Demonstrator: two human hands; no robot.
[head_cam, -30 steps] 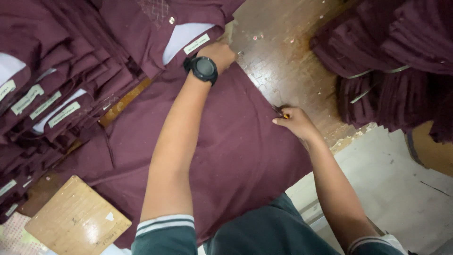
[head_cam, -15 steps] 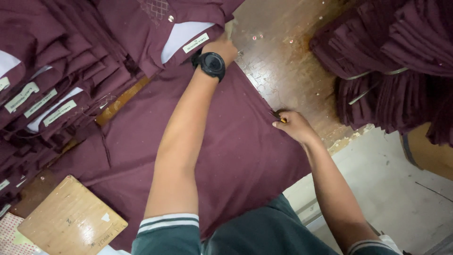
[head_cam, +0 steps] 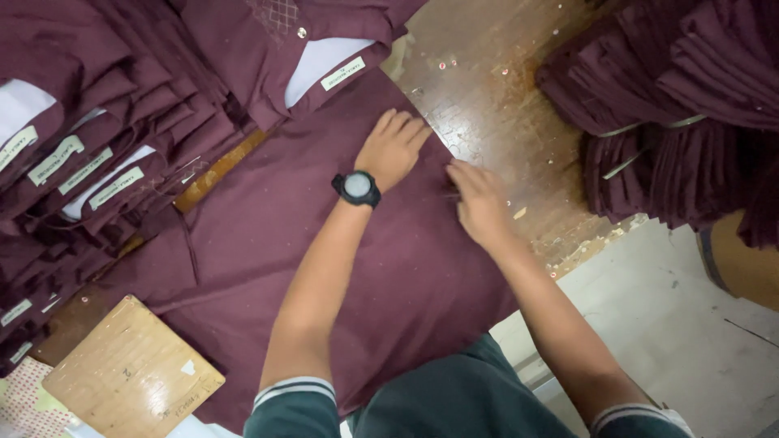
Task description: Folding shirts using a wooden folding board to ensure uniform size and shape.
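Small white neck labels (head_cam: 342,74) inside maroon collars

Folded maroon shirts (head_cam: 122,105) lie overlapped along the left side of the wooden table (head_cam: 495,105), collars up, white neck labels showing. One folded shirt with a stitched front panel (head_cam: 276,40) sits at the far edge, its button visible.

Second pile of folded maroon garments (head_cam: 673,105) occupies the far right corner, some bound with pale bands.

Small light wooden board (head_cam: 130,377) at the near left corner. A patterned cloth scrap (head_cam: 20,397) just beside it, at the left edge.

Bare table surface between the piles is scuffed, with small pale specks. Grey floor (head_cam: 673,341) visible beyond the table's near right edge.
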